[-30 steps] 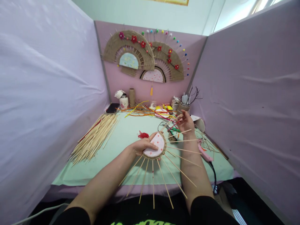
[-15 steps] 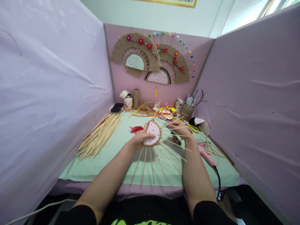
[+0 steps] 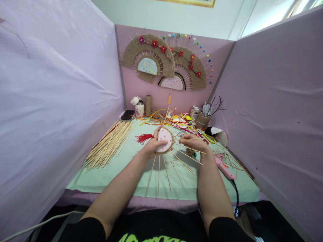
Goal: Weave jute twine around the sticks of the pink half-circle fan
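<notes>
My left hand [image 3: 154,145] is closed on a small half-round fan base [image 3: 164,138], white with pink dots and a brown cord rim, its thumb pressed on the face. Thin bamboo sticks [image 3: 167,173] spread out from the rim like rays. On the left side a red tassel [image 3: 144,138] hangs out beside my fingers. My right hand [image 3: 193,142] is pinched among the sticks at the right of the rim; a thin strand seems to reach its fingertips, but what they grip is too small to make out. Below it lies a brown and green item [image 3: 191,152], partly hidden.
Loose bamboo sticks [image 3: 109,144] are piled at left, near a black phone [image 3: 128,115]. Coloured pipe cleaners [image 3: 153,117] lie across the back. At right are a pink glue gun [image 3: 224,168] and a pot of twigs [image 3: 203,119]. Two decorated fans [image 3: 148,47] hang behind.
The fan base and its sticks have turned slightly in my left hand, and the top stick now stands more upright. My right hand has moved slightly right and down, fingers still pinched.
</notes>
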### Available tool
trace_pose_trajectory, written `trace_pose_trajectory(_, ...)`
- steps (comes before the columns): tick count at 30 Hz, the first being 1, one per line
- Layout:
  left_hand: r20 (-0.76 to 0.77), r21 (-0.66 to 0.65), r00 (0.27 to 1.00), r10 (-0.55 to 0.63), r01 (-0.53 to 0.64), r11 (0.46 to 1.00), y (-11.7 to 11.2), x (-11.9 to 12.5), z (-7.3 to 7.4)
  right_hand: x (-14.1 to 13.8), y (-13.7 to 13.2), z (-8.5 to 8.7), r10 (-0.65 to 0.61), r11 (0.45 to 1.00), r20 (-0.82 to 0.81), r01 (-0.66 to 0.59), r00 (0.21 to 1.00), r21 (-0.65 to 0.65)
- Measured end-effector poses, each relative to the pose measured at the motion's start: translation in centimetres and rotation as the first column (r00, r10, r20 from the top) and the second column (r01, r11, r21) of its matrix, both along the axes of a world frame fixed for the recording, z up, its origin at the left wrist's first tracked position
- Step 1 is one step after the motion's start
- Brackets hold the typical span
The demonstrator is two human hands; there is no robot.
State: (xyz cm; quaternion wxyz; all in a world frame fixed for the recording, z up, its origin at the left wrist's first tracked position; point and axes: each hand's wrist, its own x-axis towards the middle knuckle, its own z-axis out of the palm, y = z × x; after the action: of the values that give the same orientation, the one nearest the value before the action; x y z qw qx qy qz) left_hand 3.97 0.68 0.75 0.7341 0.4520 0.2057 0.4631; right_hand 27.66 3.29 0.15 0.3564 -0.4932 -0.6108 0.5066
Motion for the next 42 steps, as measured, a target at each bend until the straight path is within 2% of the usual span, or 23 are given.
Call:
trace_pose_trajectory(8,0.024,-0.005,0.999,0.021,-0.021,1.000,-0.6,0.1,0.7,-0.6,-0.5,1.0,0.077,0.996,0.052,-0.079,0.996,0.042)
trace_pose_trajectory(14,0.057,0.024,0.998,0.026,-0.027,0.999,-0.8,0.1,0.7,-0.6,-0.4,0.7,0.070,0.995,0.036,-0.072,0.997,0.067)
trace_pose_trajectory(19,0.082,0.032,0.996,0.031,-0.034,0.999,-1.0,0.0,0.8,-0.7,-0.4,0.5,0.036,0.998,-0.016,-0.035,0.999,0.055)
trace_pose_trajectory(26,0.111,-0.094,0.987,0.112,-0.102,0.990,0.2,0.1,0.2,-0.3,-0.3,0.5,0.042,0.999,-0.139,-0.037,0.989,0.035)
trace_pose_trajectory(30,0.120,-0.115,0.983,0.138,-0.125,0.986,0.5,0.1,0.2,-0.3,-0.5,0.5,0.053,0.999,-0.230,-0.052,0.972,0.012)
trace_pose_trajectory(39,0.173,-0.013,0.984,0.050,-0.049,0.999,0.2,-0.2,-0.1,-0.3,-0.9,0.8,0.119,0.993,-0.292,-0.108,0.949,0.055)
trace_pose_trajectory(42,0.179,0.001,0.982,0.054,-0.056,0.998,0.2,-0.2,-0.2,-0.1,-0.7,0.6,0.154,0.988,-0.315,-0.137,0.937,0.074)
